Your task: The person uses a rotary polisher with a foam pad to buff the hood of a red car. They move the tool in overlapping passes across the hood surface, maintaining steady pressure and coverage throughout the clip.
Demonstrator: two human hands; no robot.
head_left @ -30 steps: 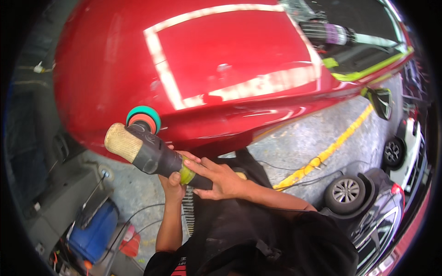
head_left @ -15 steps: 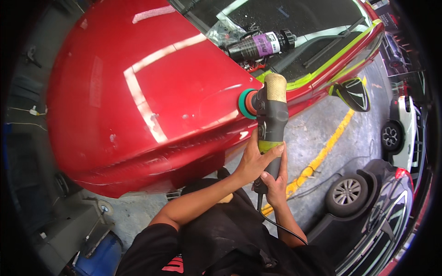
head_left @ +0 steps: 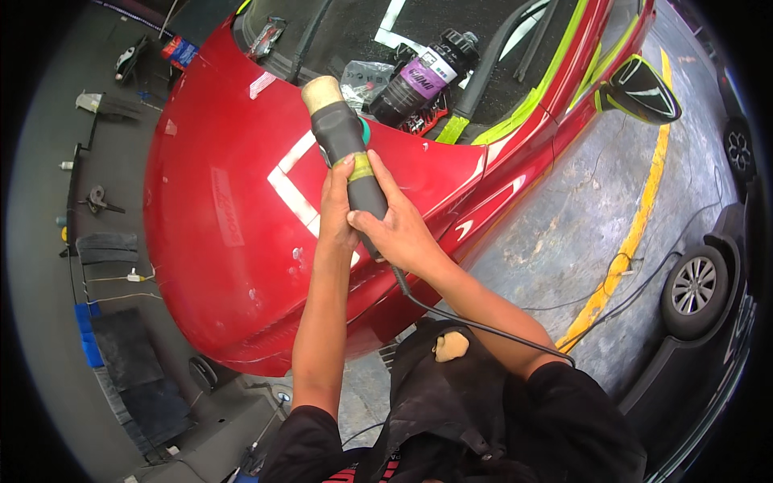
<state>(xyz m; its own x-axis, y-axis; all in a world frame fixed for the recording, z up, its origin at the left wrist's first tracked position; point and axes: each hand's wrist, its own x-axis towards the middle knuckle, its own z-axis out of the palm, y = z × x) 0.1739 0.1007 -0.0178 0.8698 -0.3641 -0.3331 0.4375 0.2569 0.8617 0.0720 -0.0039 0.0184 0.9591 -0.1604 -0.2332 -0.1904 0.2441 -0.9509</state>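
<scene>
Both my hands are closed round the grip of a black car polisher, which has a tan cap on its head and a yellow-green band. My left hand wraps the left side of the grip, and my right hand wraps the right side. Only a teal edge of the polishing pad shows; the body hides the rest. The tool is over the red car hood; contact of the pad with the paint cannot be made out. From the grip's lower end, a black power cord runs over my right forearm.
A black bottle with a purple label and a clear plastic bag lie by the windshield. Green masking tape lines the glass edge. The side mirror sticks out at right. A dark car stands beyond the yellow floor line.
With both hands on it, the polisher has moved left over the hood, from the right edge toward the middle, and now tilts leftward. The head view has shifted too.
</scene>
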